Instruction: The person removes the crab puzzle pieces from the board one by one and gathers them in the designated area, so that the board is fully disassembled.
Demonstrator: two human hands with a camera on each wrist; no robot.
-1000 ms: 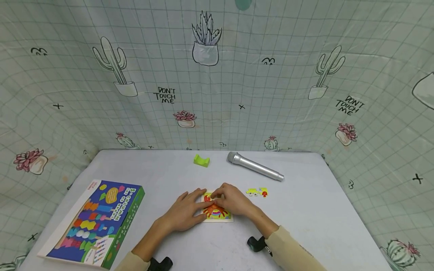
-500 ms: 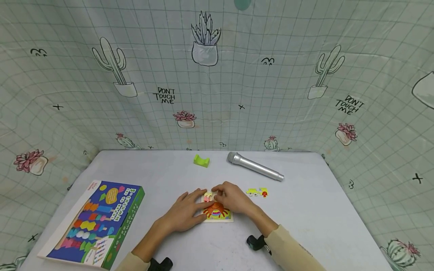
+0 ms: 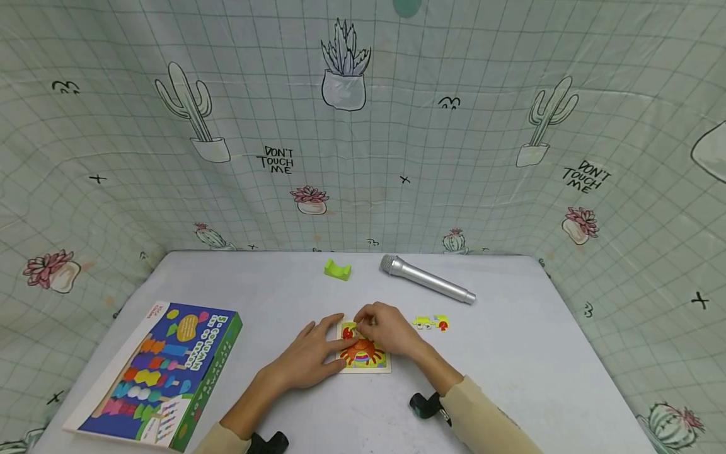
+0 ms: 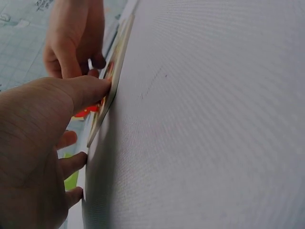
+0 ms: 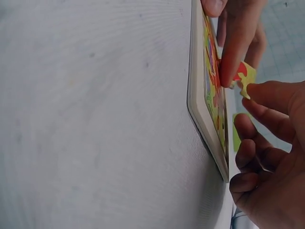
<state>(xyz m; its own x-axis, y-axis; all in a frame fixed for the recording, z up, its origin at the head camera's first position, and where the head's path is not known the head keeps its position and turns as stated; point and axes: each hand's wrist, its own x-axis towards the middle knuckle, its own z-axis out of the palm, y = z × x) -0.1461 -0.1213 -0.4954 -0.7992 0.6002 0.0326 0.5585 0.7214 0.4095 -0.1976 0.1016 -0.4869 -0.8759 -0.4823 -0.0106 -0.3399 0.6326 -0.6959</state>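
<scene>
A small square jigsaw puzzle (image 3: 363,360) with a red crab picture and a pale rim lies at mid-table. My left hand (image 3: 303,359) rests on its left side, fingers spread and fairly straight, with the index fingertip on the picture and the thumb on the near left edge. Between thumb and index finger my right hand (image 3: 391,331) pinches a yellow-green and red puzzle piece (image 5: 247,76). In the right wrist view this piece stands tilted above the board beside the left index finger. Part of the board's upper side is hidden by both hands.
Two loose yellow puzzle pieces (image 3: 431,322) lie right of the board. Farther back are a silver microphone (image 3: 428,279) and a lime-green block (image 3: 337,270). A large toy box (image 3: 164,372) occupies the left of the white table (image 3: 510,372).
The puzzle piece at the board's upper left has tilted, catching glare half a second ago and showing red again now. My right hand has shifted slightly; the left hand has barely moved.
</scene>
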